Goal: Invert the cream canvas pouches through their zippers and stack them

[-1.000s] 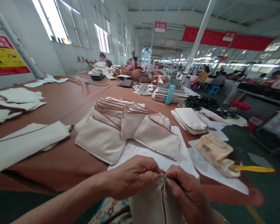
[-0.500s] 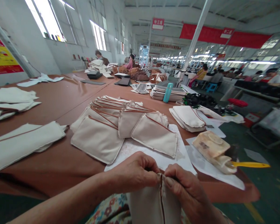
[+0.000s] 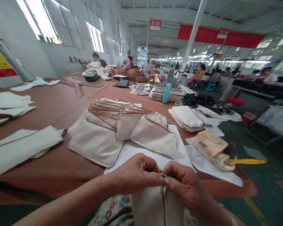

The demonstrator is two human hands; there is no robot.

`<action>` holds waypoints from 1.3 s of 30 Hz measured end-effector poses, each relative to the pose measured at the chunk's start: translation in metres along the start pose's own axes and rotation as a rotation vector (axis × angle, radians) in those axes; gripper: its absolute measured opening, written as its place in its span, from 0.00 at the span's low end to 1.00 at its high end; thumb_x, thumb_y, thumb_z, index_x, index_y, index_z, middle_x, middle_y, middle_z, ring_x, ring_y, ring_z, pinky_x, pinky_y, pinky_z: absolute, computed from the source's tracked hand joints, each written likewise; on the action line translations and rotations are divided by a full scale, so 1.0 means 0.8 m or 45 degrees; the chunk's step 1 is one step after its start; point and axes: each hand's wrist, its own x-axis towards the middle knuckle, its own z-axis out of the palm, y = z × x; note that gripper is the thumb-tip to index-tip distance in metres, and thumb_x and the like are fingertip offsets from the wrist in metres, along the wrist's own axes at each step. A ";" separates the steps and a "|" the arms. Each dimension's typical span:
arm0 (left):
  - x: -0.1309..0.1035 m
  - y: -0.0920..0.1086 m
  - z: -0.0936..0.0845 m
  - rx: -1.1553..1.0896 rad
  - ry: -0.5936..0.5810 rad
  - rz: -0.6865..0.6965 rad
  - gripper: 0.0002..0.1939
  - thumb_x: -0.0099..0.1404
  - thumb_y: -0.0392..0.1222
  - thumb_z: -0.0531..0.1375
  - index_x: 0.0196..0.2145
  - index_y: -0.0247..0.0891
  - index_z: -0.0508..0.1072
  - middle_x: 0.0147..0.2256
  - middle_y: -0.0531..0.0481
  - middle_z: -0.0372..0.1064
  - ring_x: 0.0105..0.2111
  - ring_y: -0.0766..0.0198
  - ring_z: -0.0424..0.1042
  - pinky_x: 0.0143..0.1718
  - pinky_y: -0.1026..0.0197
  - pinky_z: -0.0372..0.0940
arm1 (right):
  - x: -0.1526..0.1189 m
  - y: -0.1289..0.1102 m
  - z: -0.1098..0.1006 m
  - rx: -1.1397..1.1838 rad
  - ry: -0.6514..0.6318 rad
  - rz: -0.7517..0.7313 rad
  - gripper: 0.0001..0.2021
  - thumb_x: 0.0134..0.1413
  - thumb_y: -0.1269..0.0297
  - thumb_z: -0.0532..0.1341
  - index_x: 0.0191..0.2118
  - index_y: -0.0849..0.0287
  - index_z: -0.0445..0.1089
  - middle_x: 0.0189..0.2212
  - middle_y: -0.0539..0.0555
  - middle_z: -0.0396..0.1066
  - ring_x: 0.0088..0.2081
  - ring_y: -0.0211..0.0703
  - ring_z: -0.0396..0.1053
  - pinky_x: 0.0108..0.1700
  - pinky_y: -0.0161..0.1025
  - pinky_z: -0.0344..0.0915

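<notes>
A cream fabric pouch (image 3: 148, 207) with a brown-edged slit down its middle stands upright in front of me at the table's near edge. My left hand (image 3: 141, 174) pinches its top end from the left, thumb and fingers closed. From the right, my right hand (image 3: 182, 182) grips the same end, its thumb pressed near the left thumb at the top of the slit. The fingertips hide part of that edge. Just beyond my hands, several similar cream pouches with brown trim (image 3: 96, 141) lie overlapping, partly on a white sheet (image 3: 136, 153).
On the right, a stained cream container (image 3: 209, 146) with a yellow-handled tool (image 3: 247, 161) rests on white paper. More cream pieces lie at left (image 3: 25, 147) and at right (image 3: 186, 116). A turquoise bottle (image 3: 166, 93) stands farther back. Other people sit in the background.
My two thumbs have come closer together over the top end of the pouch, covering more of the slit's upper end. The camera view has shifted slightly.
</notes>
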 end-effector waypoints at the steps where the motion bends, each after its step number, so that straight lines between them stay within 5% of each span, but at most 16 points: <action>1: -0.001 0.001 0.000 0.020 -0.009 0.003 0.14 0.58 0.48 0.62 0.30 0.32 0.76 0.23 0.55 0.59 0.24 0.69 0.53 0.23 0.66 0.49 | 0.000 0.000 0.000 0.004 0.007 0.011 0.13 0.59 0.56 0.61 0.32 0.61 0.66 0.24 0.47 0.61 0.27 0.36 0.54 0.27 0.33 0.51; 7: 0.000 -0.005 0.006 0.085 -0.010 -0.072 0.13 0.59 0.45 0.58 0.26 0.33 0.73 0.20 0.58 0.53 0.21 0.70 0.49 0.19 0.65 0.44 | -0.003 0.000 0.004 -0.050 0.063 -0.027 0.09 0.59 0.60 0.61 0.32 0.61 0.69 0.24 0.47 0.63 0.27 0.37 0.58 0.27 0.32 0.54; 14: -0.003 -0.013 0.016 -0.223 -0.068 -0.091 0.08 0.54 0.40 0.58 0.24 0.33 0.72 0.18 0.59 0.52 0.19 0.72 0.46 0.20 0.64 0.41 | -0.012 0.014 0.000 -0.197 0.057 -0.611 0.07 0.61 0.71 0.58 0.40 0.57 0.73 0.28 0.50 0.67 0.29 0.39 0.64 0.32 0.34 0.60; 19: -0.009 -0.010 0.022 -0.721 -0.030 -0.202 0.16 0.52 0.50 0.66 0.26 0.32 0.74 0.20 0.54 0.60 0.19 0.71 0.53 0.21 0.65 0.45 | -0.012 0.018 -0.009 -0.374 -0.007 -0.885 0.14 0.61 0.77 0.57 0.48 0.54 0.71 0.32 0.53 0.68 0.32 0.40 0.67 0.34 0.35 0.62; 24: -0.011 -0.014 0.023 -0.685 -0.143 -0.121 0.22 0.54 0.55 0.69 0.25 0.31 0.71 0.21 0.56 0.57 0.20 0.73 0.49 0.20 0.66 0.42 | -0.018 0.028 -0.009 -0.535 0.012 -0.981 0.19 0.60 0.78 0.57 0.51 0.49 0.67 0.31 0.52 0.67 0.30 0.40 0.64 0.32 0.35 0.60; 27: -0.011 -0.016 0.021 -0.626 -0.195 -0.003 0.22 0.58 0.55 0.67 0.28 0.29 0.73 0.23 0.55 0.58 0.22 0.73 0.51 0.22 0.66 0.43 | -0.027 0.029 -0.010 -0.425 0.023 -0.848 0.15 0.62 0.74 0.57 0.51 0.50 0.65 0.35 0.53 0.68 0.35 0.42 0.66 0.36 0.36 0.62; 30: -0.013 -0.016 0.018 -0.610 -0.251 0.068 0.20 0.60 0.53 0.66 0.31 0.30 0.72 0.24 0.55 0.59 0.23 0.73 0.53 0.22 0.67 0.46 | -0.031 0.018 -0.014 -0.139 0.043 -0.421 0.09 0.69 0.62 0.51 0.47 0.53 0.66 0.32 0.50 0.67 0.32 0.40 0.64 0.34 0.35 0.61; 32: -0.015 -0.014 0.017 -0.600 -0.269 0.087 0.18 0.62 0.52 0.65 0.32 0.30 0.72 0.25 0.55 0.60 0.22 0.73 0.53 0.22 0.68 0.46 | -0.027 0.005 -0.019 -0.011 -0.031 -0.211 0.16 0.71 0.57 0.47 0.42 0.57 0.68 0.29 0.49 0.64 0.30 0.39 0.60 0.32 0.34 0.57; 36: -0.018 -0.010 0.015 -0.575 -0.279 0.137 0.17 0.63 0.51 0.65 0.32 0.30 0.72 0.26 0.54 0.60 0.23 0.73 0.53 0.22 0.68 0.47 | -0.015 -0.016 -0.026 -0.004 -0.314 -0.101 0.22 0.67 0.49 0.51 0.27 0.60 0.63 0.26 0.48 0.57 0.28 0.36 0.53 0.27 0.33 0.50; 39: -0.019 -0.007 0.018 -0.593 -0.272 0.142 0.17 0.62 0.50 0.65 0.32 0.30 0.72 0.25 0.54 0.60 0.22 0.73 0.53 0.22 0.68 0.47 | -0.014 -0.018 -0.024 -0.023 -0.370 -0.148 0.23 0.64 0.46 0.54 0.25 0.59 0.59 0.24 0.46 0.53 0.26 0.35 0.49 0.25 0.33 0.46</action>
